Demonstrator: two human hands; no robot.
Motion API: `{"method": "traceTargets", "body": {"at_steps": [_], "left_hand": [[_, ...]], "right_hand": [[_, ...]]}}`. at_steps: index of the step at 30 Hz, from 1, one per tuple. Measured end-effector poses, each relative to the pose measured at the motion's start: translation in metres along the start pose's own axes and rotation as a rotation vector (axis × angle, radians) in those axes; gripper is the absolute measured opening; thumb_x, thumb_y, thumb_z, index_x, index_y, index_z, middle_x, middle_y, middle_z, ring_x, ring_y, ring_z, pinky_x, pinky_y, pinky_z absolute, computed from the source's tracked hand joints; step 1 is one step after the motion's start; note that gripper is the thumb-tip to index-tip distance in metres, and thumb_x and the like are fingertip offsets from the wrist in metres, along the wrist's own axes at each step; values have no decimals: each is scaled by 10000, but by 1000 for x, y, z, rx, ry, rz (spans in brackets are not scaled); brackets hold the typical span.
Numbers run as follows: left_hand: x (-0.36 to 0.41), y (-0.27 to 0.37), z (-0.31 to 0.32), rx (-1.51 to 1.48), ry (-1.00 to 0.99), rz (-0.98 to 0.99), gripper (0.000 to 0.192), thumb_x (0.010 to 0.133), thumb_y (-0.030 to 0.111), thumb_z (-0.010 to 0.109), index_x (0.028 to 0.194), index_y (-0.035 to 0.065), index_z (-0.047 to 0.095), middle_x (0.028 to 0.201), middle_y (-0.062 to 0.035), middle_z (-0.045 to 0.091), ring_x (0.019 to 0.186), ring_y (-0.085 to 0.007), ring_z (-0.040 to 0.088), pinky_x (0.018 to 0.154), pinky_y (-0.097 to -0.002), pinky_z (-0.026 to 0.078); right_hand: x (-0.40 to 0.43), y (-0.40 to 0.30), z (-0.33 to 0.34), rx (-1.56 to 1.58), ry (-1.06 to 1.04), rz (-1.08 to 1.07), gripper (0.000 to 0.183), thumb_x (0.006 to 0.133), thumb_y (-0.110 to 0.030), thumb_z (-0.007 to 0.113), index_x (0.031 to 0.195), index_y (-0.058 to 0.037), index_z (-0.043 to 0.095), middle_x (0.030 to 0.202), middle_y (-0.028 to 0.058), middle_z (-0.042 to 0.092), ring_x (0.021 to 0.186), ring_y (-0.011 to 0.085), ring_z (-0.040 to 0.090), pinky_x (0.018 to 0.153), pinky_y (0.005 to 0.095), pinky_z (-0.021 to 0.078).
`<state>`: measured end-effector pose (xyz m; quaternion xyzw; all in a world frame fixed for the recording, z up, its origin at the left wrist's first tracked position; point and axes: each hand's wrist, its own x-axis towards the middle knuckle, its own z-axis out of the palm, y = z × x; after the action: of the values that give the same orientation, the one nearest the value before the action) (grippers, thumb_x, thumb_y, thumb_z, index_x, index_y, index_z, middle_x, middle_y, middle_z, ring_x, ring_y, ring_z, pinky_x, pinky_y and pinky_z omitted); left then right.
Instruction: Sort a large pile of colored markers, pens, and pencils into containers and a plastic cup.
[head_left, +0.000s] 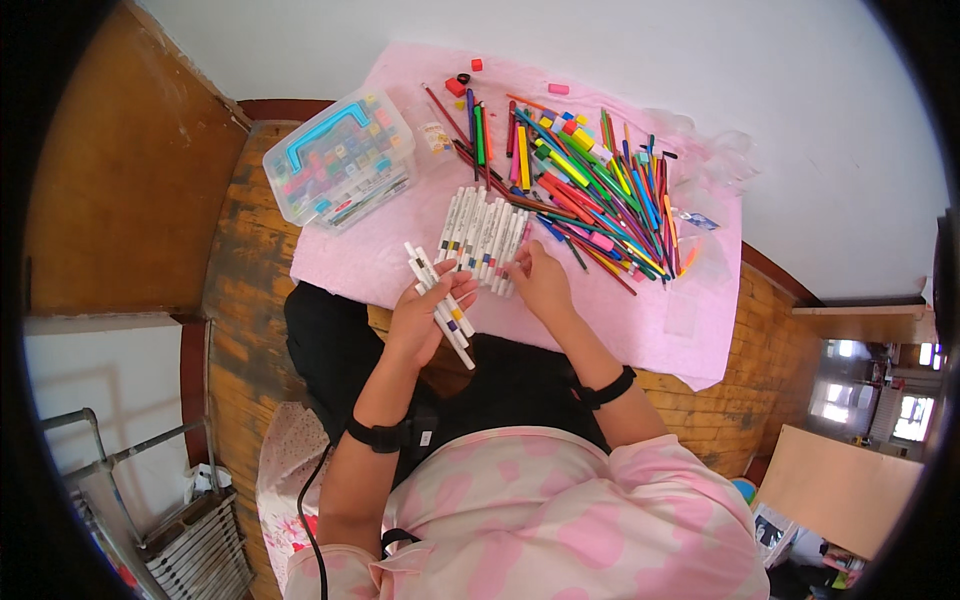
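Observation:
Several white marker pens (442, 306) with coloured bands lie in my left hand (427, 304), held at a slant under the thumb. Just beyond them on the pink cloth (352, 259) is a row of similar white marker pens (480, 229), laid side by side. My right hand (541, 281) is at the right end of this row, fingers bent and fingertips close to the last pens. Whether it grips one of them cannot be made out. Right of the row spreads a loose pile of coloured pencils and pens (600, 195).
A clear plastic case (337, 161) with a blue handle, full of markers, stands at the back left. Beside it is a clear container (435, 139) with a label. Small coloured blocks (455, 87) lie towards the wall. Crumpled clear plastic wrapping (720, 161) is at the right.

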<state>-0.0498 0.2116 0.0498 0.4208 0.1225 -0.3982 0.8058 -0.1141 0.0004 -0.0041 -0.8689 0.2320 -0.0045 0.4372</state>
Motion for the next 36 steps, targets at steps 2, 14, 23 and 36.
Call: {"method": "traceTargets", "body": {"at_steps": [2, 14, 23, 36], "left_hand": [[1, 0, 1, -7, -34, 25, 429, 1062, 104, 541, 1446, -63, 445, 1302, -221, 616, 1219, -321, 631, 1078, -440, 527], [2, 2, 5, 12, -140, 47, 502, 1085, 187, 527, 1515, -37, 396, 1442, -205, 560, 1323, -304, 567, 1125, -441, 472], [2, 4, -2, 19, -27, 69, 480, 1093, 215, 513, 1475, -62, 426, 1428, -222, 573, 1311, -319, 581, 1133, -417, 475], [3, 5, -5, -24, -16, 47, 466, 1106, 242, 482, 1460, -59, 438, 1365, -228, 603, 1293, -327, 593, 1127, -427, 480]], "right_hand": [[-12, -19, -3, 34, 57, -94, 300, 900, -224, 778, 973, -23, 567, 761, 87, 677, 717, 208, 684, 651, 367, 523], [-35, -69, -1, 474, -415, 55, 255, 909, -115, 776, 1096, 17, 663, 893, 56, 711, 792, 115, 671, 721, 270, 537], [-14, -38, -13, 602, -152, 176, 237, 903, -103, 775, 1036, 32, 632, 720, 52, 660, 534, 94, 587, 423, 250, 448], [0, -32, -9, 148, -5, 213, 346, 875, -152, 813, 969, 5, 520, 645, 83, 615, 487, 190, 623, 414, 331, 478]]}}
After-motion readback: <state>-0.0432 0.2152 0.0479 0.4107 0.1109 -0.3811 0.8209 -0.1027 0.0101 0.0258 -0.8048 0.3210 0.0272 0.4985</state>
